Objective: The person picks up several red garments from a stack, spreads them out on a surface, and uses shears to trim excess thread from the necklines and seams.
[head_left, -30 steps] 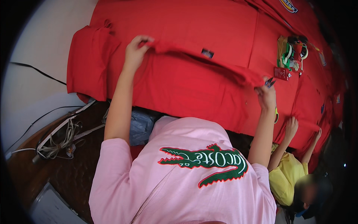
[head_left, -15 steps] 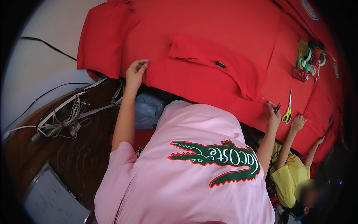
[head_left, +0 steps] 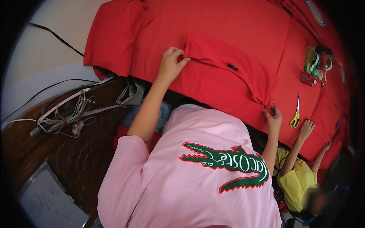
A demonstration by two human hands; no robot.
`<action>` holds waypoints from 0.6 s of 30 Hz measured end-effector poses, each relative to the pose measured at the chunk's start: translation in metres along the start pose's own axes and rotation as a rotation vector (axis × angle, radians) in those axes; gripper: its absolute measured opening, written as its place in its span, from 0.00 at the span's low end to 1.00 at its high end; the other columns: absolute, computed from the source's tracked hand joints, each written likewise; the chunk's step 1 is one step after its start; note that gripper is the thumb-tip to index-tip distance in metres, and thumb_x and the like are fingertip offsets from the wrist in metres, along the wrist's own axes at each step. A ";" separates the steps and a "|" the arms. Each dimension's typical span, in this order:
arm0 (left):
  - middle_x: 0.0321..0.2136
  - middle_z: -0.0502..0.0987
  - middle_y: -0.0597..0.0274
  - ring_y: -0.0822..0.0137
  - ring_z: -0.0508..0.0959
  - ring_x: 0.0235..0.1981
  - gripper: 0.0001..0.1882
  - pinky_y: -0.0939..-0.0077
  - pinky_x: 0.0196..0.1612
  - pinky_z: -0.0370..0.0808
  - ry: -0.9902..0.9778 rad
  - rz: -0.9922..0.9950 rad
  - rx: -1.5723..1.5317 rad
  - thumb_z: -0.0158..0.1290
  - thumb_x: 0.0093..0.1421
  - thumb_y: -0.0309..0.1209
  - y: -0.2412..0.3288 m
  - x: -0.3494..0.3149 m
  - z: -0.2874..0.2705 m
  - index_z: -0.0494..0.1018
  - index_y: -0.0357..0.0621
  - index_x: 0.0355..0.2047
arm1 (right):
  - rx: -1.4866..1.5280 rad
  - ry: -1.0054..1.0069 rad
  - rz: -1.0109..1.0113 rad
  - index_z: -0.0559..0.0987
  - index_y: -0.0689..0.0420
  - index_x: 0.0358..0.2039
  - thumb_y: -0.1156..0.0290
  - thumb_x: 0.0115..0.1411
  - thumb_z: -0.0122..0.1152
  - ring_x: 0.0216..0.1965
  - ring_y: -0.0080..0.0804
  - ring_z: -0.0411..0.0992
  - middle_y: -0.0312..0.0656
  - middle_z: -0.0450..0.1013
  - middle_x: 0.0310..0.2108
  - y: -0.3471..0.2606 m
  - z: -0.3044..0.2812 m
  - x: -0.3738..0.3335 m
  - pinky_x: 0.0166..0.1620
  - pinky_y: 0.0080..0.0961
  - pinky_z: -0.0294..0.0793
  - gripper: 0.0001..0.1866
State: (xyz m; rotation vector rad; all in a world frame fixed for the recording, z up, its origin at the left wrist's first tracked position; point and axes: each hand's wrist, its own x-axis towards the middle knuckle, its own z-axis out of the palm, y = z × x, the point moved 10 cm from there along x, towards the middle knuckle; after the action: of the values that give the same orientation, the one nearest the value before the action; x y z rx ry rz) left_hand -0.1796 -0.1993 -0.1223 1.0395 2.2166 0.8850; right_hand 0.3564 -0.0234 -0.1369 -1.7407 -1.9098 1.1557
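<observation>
The left hand (head_left: 171, 66) has reached the left end of the folded red cloth (head_left: 216, 53), pinch unclear; the right hand (head_left: 273, 119) clasps a dark tool (head_left: 273, 110); both cloth ends seem within reach.

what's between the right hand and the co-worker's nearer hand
In the head view, yellow-handled scissors lie on the red cloth between the right hand and the co-worker's nearer hand.

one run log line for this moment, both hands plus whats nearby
left hand: at left end of folded cloth | right hand: near its right end, dark item in grip | scissors: right of right hand
</observation>
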 end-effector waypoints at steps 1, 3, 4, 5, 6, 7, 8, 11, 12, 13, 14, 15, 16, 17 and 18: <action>0.49 0.79 0.55 0.65 0.79 0.49 0.18 0.71 0.53 0.74 -0.187 -0.226 -0.138 0.66 0.61 0.31 -0.021 0.004 0.016 0.79 0.42 0.50 | -0.056 -0.021 0.036 0.82 0.65 0.40 0.69 0.55 0.79 0.35 0.23 0.68 0.34 0.73 0.33 0.001 0.000 -0.001 0.45 0.23 0.71 0.17; 0.51 0.80 0.53 0.63 0.79 0.52 0.21 0.69 0.55 0.74 -0.313 -0.218 -0.569 0.66 0.61 0.31 -0.004 0.026 0.014 0.77 0.42 0.54 | -0.111 -0.020 0.051 0.82 0.66 0.40 0.69 0.55 0.79 0.35 0.24 0.68 0.35 0.72 0.33 -0.003 -0.006 -0.002 0.45 0.23 0.70 0.17; 0.52 0.80 0.52 0.62 0.79 0.53 0.23 0.67 0.57 0.74 -0.370 -0.214 -0.781 0.66 0.62 0.31 0.010 0.035 0.007 0.75 0.42 0.56 | -0.106 -0.001 0.027 0.81 0.66 0.39 0.69 0.55 0.79 0.35 0.24 0.68 0.36 0.72 0.33 -0.010 -0.010 -0.001 0.45 0.23 0.70 0.17; 0.51 0.82 0.51 0.60 0.81 0.51 0.24 0.66 0.55 0.76 -0.161 -0.025 -0.857 0.66 0.63 0.31 0.037 0.053 -0.023 0.74 0.41 0.58 | -0.099 0.022 0.004 0.81 0.66 0.39 0.69 0.55 0.79 0.36 0.24 0.68 0.36 0.72 0.33 -0.014 -0.012 -0.001 0.45 0.23 0.70 0.18; 0.49 0.83 0.50 0.58 0.83 0.49 0.26 0.65 0.53 0.78 0.063 0.162 -0.916 0.65 0.63 0.30 0.056 0.059 -0.057 0.72 0.40 0.60 | -0.130 0.027 -0.037 0.81 0.67 0.39 0.69 0.56 0.78 0.36 0.24 0.67 0.36 0.72 0.33 -0.020 -0.011 0.001 0.44 0.24 0.70 0.18; 0.47 0.84 0.50 0.57 0.84 0.47 0.26 0.64 0.52 0.79 0.137 0.182 -0.810 0.66 0.62 0.31 0.051 0.064 -0.072 0.72 0.40 0.59 | -0.162 0.036 -0.077 0.81 0.67 0.39 0.69 0.56 0.78 0.36 0.24 0.67 0.36 0.73 0.33 -0.025 -0.013 0.004 0.44 0.24 0.70 0.18; 0.45 0.85 0.50 0.57 0.84 0.45 0.27 0.63 0.51 0.79 0.205 0.201 -0.704 0.67 0.61 0.31 0.046 0.069 -0.087 0.73 0.39 0.59 | -0.193 0.048 -0.114 0.81 0.67 0.39 0.69 0.56 0.78 0.36 0.23 0.67 0.37 0.73 0.33 -0.027 -0.015 0.007 0.44 0.24 0.70 0.18; 0.42 0.85 0.48 0.57 0.85 0.44 0.25 0.63 0.50 0.80 0.054 0.029 -0.163 0.70 0.57 0.31 0.001 0.058 -0.089 0.77 0.37 0.53 | -0.035 0.038 -0.030 0.81 0.68 0.38 0.68 0.58 0.77 0.36 0.21 0.67 0.34 0.72 0.32 0.003 -0.011 0.008 0.42 0.22 0.69 0.17; 0.42 0.85 0.47 0.57 0.85 0.45 0.25 0.64 0.50 0.80 -0.056 -0.069 0.054 0.71 0.55 0.32 -0.024 0.045 -0.083 0.78 0.37 0.51 | -0.010 0.028 0.009 0.81 0.67 0.39 0.67 0.59 0.77 0.35 0.20 0.67 0.33 0.72 0.32 0.010 -0.010 0.006 0.41 0.21 0.68 0.16; 0.40 0.85 0.47 0.58 0.85 0.43 0.23 0.63 0.48 0.80 -0.180 -0.159 0.164 0.71 0.53 0.32 -0.044 0.027 -0.072 0.80 0.36 0.47 | 0.013 0.024 0.050 0.81 0.66 0.39 0.67 0.60 0.76 0.34 0.19 0.66 0.32 0.72 0.32 0.016 -0.011 0.002 0.41 0.20 0.68 0.16; 0.38 0.85 0.46 0.58 0.85 0.42 0.21 0.63 0.46 0.80 -0.304 -0.249 0.273 0.72 0.51 0.33 -0.060 0.002 -0.059 0.81 0.36 0.43 | 0.036 0.020 0.090 0.81 0.65 0.39 0.67 0.62 0.75 0.34 0.18 0.66 0.30 0.72 0.32 0.024 -0.012 0.001 0.40 0.19 0.68 0.15; 0.34 0.84 0.52 0.63 0.83 0.35 0.19 0.66 0.40 0.79 -0.334 -0.221 0.250 0.72 0.52 0.31 -0.058 -0.016 -0.050 0.80 0.35 0.42 | 0.131 0.045 0.115 0.82 0.63 0.40 0.67 0.63 0.75 0.33 0.17 0.66 0.29 0.72 0.32 0.033 -0.014 -0.002 0.39 0.18 0.67 0.13; 0.29 0.83 0.58 0.67 0.80 0.27 0.17 0.69 0.34 0.78 -0.364 -0.194 0.227 0.71 0.53 0.29 -0.057 -0.031 -0.040 0.79 0.35 0.40 | 0.226 0.069 0.140 0.82 0.61 0.40 0.67 0.64 0.74 0.32 0.16 0.66 0.28 0.72 0.31 0.044 -0.016 -0.005 0.37 0.17 0.66 0.12; 0.29 0.82 0.59 0.69 0.79 0.26 0.16 0.71 0.32 0.77 -0.306 -0.195 0.137 0.71 0.54 0.28 -0.059 -0.039 -0.038 0.79 0.35 0.40 | 0.317 0.090 0.161 0.82 0.58 0.40 0.67 0.65 0.73 0.31 0.15 0.65 0.26 0.72 0.31 0.050 -0.021 -0.006 0.36 0.16 0.65 0.10; 0.28 0.82 0.60 0.71 0.79 0.24 0.15 0.73 0.31 0.77 -0.248 -0.196 0.047 0.70 0.55 0.27 -0.062 -0.044 -0.037 0.79 0.34 0.40 | 0.374 0.092 0.117 0.83 0.56 0.41 0.67 0.65 0.72 0.30 0.13 0.64 0.25 0.72 0.30 0.048 -0.029 -0.002 0.34 0.16 0.64 0.09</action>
State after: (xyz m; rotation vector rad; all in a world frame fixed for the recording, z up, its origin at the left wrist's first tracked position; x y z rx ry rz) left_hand -0.2086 -0.2776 -0.1361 0.8822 2.0941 0.5868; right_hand 0.4097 -0.0183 -0.1533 -1.6792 -1.4433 1.3467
